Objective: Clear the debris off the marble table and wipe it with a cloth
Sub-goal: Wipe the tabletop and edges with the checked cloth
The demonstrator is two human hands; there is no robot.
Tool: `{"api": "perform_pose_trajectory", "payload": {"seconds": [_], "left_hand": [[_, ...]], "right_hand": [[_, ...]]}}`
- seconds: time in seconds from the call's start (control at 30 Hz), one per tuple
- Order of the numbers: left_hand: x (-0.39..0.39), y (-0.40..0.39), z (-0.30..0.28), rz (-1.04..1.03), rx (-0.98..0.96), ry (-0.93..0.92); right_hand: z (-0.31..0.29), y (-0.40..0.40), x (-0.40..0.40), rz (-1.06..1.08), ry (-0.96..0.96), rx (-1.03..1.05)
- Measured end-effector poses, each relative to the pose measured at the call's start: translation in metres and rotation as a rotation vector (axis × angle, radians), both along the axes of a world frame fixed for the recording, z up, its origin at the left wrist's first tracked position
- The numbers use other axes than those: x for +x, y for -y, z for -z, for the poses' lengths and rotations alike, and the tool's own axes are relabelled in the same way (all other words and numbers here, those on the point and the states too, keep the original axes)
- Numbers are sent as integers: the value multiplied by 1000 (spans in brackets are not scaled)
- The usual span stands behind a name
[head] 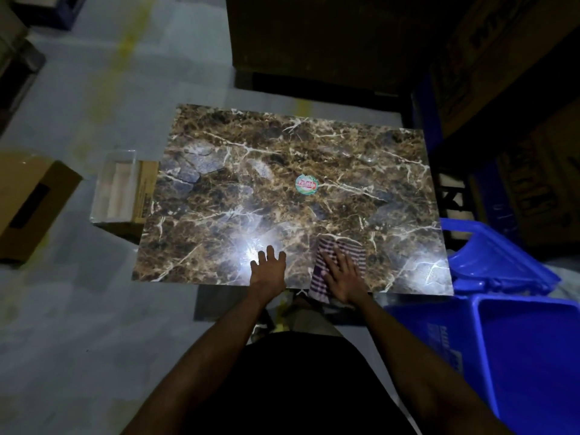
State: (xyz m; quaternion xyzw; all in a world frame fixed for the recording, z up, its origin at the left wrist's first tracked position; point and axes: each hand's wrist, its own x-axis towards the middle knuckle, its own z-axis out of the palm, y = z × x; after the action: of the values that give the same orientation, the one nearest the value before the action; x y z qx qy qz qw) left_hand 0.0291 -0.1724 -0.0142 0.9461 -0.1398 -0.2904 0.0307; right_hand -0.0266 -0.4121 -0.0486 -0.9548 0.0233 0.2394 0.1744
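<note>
**Cloth down on the near edge, marble mostly bare**

Nearest to me, low in the frame, both forearms reach up from a dark torso to the table's near edge. My right hand (342, 273) lies flat on the striped cloth (356, 251), fingers straight and a little apart, pressing rather than gripping. I judge it that way because a flat palm spreads the fabric and keeps it against the stone for a wiping stroke. The cloth sits at the lower centre-right of the slab, and its near end hangs over the front edge, so part of it is off the surface.

Just left of it, my left hand (268, 266) rests on the bare marble with fingers spread and holding nothing, likely as a brace while the other hand works. It sits beside a hard white glare, which hides any dust there.

The marble table (251, 146) fills the middle of the frame: a brown, polished top with white veins and grey-blue patches. I can make out no loose debris on it, though the light is poor. A round sticker (307, 184) with red lettering lies near its centre — well apart from the cloth.

Blue plastic crates (502, 334) stand at lower right, and an open cardboard box (125, 193) is against the table's left side. Farther up, dark cartons fade into shadow.
</note>
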Motion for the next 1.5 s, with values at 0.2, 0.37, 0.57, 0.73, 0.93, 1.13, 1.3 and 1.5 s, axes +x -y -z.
{"api": "perform_pose_trajectory", "payload": {"seconds": [0.2, 0.37, 0.57, 0.73, 0.93, 1.13, 1.3, 1.5], "left_hand": [[-2, -4, 5, -7, -20, 1], [2, 6, 0, -29, 5, 16], [16, 15, 4, -104, -66, -11], [30, 22, 7, -53, -50, 28], [48, 43, -3, -93, -92, -22], [64, 61, -2, 70, -51, -47], [74, 80, -9, 64, 19, -50], [68, 88, 6, 108, 44, -8]], "right_hand": [[14, -40, 16, 135, 15, -5], [19, -20, -15, -28, 70, 20], [23, 41, -2, 95, 92, -78], [22, 23, 54, 155, 74, -41], [33, 24, 16, -162, 149, 14], [26, 95, 18, 30, 167, -68], [22, 83, 86, 163, 239, -101], [30, 56, 77, 65, 377, 4]]}}
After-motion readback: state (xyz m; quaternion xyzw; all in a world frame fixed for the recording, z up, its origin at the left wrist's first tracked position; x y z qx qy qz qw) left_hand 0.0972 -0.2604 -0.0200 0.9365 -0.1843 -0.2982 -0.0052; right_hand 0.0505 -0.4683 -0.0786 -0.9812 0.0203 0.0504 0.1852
